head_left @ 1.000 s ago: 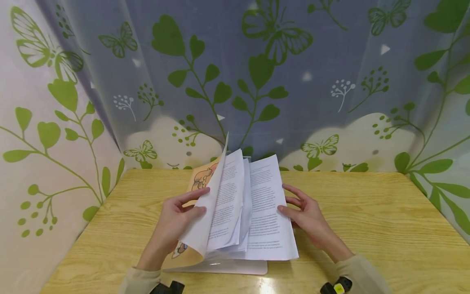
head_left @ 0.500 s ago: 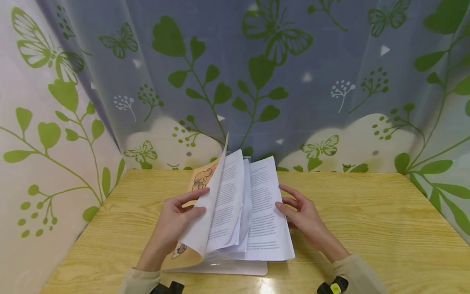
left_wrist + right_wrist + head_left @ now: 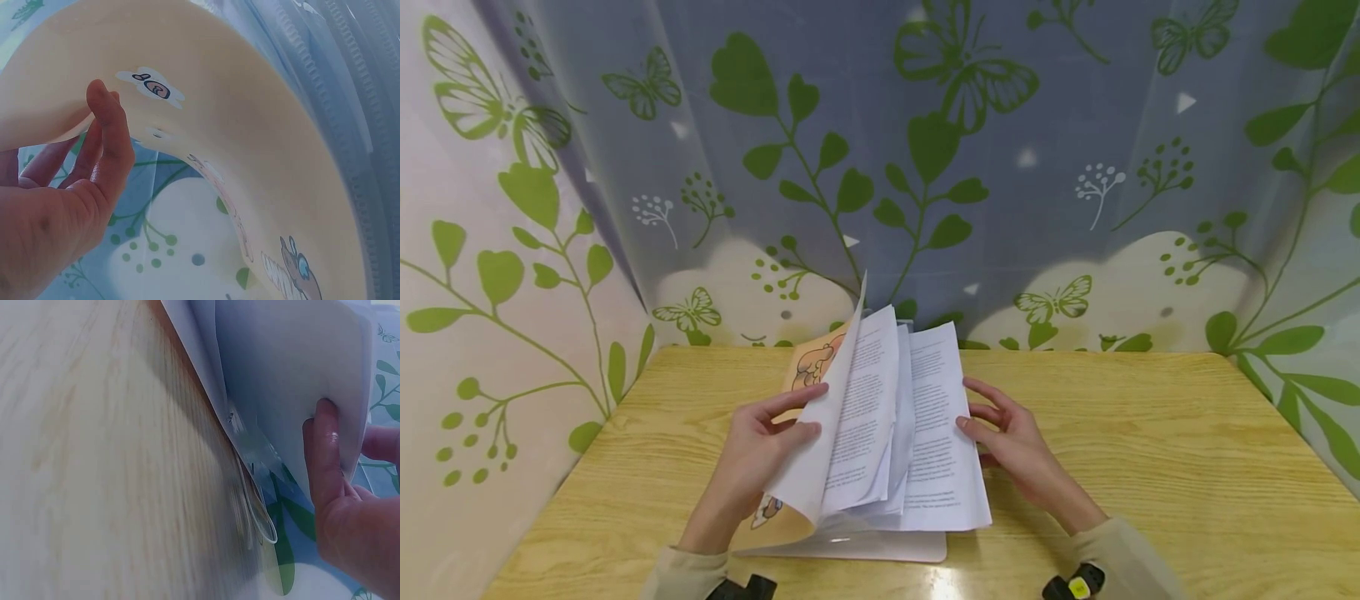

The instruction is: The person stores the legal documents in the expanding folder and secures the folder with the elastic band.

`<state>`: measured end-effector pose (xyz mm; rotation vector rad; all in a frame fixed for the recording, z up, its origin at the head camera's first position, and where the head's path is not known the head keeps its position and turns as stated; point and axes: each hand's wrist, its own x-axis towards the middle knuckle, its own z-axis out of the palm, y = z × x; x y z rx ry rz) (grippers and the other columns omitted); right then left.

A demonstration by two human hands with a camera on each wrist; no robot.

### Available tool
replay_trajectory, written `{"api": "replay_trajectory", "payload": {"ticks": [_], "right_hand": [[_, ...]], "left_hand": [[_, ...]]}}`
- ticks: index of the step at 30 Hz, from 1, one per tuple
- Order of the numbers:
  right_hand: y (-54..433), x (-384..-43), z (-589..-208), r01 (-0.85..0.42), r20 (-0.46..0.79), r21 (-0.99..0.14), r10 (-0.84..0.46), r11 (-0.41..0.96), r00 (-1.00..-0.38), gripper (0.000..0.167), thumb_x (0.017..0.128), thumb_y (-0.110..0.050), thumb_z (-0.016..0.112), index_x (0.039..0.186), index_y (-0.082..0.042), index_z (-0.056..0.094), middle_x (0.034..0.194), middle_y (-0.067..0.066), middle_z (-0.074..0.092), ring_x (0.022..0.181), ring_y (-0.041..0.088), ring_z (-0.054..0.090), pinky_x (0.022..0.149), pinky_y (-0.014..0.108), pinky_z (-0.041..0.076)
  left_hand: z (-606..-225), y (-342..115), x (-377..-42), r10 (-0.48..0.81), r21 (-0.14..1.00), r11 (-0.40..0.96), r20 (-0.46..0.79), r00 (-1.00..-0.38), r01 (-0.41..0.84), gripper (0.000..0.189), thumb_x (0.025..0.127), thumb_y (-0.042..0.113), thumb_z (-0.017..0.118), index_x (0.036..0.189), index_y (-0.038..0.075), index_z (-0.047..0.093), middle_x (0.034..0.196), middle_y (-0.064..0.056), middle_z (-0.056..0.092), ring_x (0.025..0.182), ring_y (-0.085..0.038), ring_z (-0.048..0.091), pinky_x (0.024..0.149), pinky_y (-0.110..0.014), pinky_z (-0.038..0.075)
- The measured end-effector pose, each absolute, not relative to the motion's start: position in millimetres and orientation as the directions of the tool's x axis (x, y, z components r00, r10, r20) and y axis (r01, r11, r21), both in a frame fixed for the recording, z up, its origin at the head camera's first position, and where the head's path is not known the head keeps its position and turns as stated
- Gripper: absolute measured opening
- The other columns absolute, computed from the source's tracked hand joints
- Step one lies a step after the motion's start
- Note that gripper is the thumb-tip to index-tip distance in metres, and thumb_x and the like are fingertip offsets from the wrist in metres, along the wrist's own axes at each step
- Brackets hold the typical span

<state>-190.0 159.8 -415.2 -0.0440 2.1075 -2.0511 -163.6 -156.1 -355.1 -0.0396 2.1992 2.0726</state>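
A folder with an orange cartoon-printed cover (image 3: pixel 814 364) stands open on the table, its clear plastic pockets (image 3: pixel 350 81) seen in the left wrist view. My left hand (image 3: pixel 769 435) grips the bent cover, thumb on its white inner side and fingers behind. Between the pockets are printed pages (image 3: pixel 863 408). At the right, my right hand (image 3: pixel 1021 446) pinches the outer edge of a printed paper sheet (image 3: pixel 934 433), thumb in front. The right wrist view shows fingers spread along the back of the paper (image 3: pixel 281 369). The sheet's left edge is hidden in the folder.
The wooden table (image 3: pixel 1150 450) extends to both sides. Behind it hangs a patterned curtain (image 3: pixel 1075 167) close to the table's back edge. A white back cover (image 3: pixel 887 546) pokes out under the pages at the front.
My right hand has moved a little to the left with the sheet, and more of the sheet is behind the pocket edge. My left hand and the cover have stayed put.
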Motion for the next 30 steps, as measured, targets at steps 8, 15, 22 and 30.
{"api": "replay_trajectory", "payload": {"ticks": [8, 15, 22, 30], "right_hand": [[155.5, -191.2, -417.0, 0.127, -0.131, -0.991, -0.160, 0.034, -0.978, 0.064, 0.100, -0.012, 0.063, 0.158, -0.020, 0.037, 0.145, 0.025, 0.054, 0.091, 0.018, 0.073, 0.072, 0.034, 0.062], [151.4, -190.9, -417.2, 0.142, -0.143, -0.990, -0.171, 0.019, -0.975, 0.064, 0.100, -0.012, 0.063, 0.158, -0.020, 0.037, 0.147, 0.023, 0.054, 0.094, 0.018, 0.072, 0.074, 0.035, 0.062], [148.9, -191.2, -418.0, 0.140, -0.140, -0.990, -0.189, 0.016, -0.972, 0.065, 0.100, -0.012, 0.063, 0.158, -0.019, 0.036, 0.147, 0.024, 0.053, 0.095, 0.020, 0.073, 0.074, 0.035, 0.062], [145.5, -191.5, -420.3, 0.142, -0.142, -0.990, -0.188, 0.013, -0.972, 0.063, 0.101, -0.012, 0.062, 0.158, -0.019, 0.037, 0.145, 0.024, 0.054, 0.094, 0.019, 0.073, 0.070, 0.032, 0.061]], "left_hand": [[-353.7, -156.1, -162.5, 0.064, 0.994, 0.061, -0.098, -0.993, -0.095, 0.047, 0.091, -0.002, 0.065, 0.136, 0.013, 0.068, 0.136, -0.015, 0.065, 0.086, -0.020, 0.075, 0.066, -0.037, 0.064], [-352.4, -155.6, -161.7, 0.069, 0.995, 0.055, -0.089, -0.994, -0.085, 0.047, 0.091, -0.002, 0.065, 0.137, 0.012, 0.067, 0.133, -0.018, 0.065, 0.085, -0.019, 0.075, 0.066, -0.034, 0.063], [-353.2, -155.0, -161.5, 0.070, 0.995, 0.048, -0.085, -0.994, -0.082, 0.047, 0.091, -0.003, 0.065, 0.137, 0.011, 0.067, 0.134, -0.018, 0.064, 0.085, -0.019, 0.075, 0.066, -0.034, 0.063], [-353.7, -155.1, -161.1, 0.075, 0.996, 0.050, -0.080, -0.994, -0.077, 0.048, 0.091, -0.003, 0.065, 0.136, 0.010, 0.067, 0.135, -0.018, 0.064, 0.085, -0.019, 0.075, 0.066, -0.034, 0.063]]}}
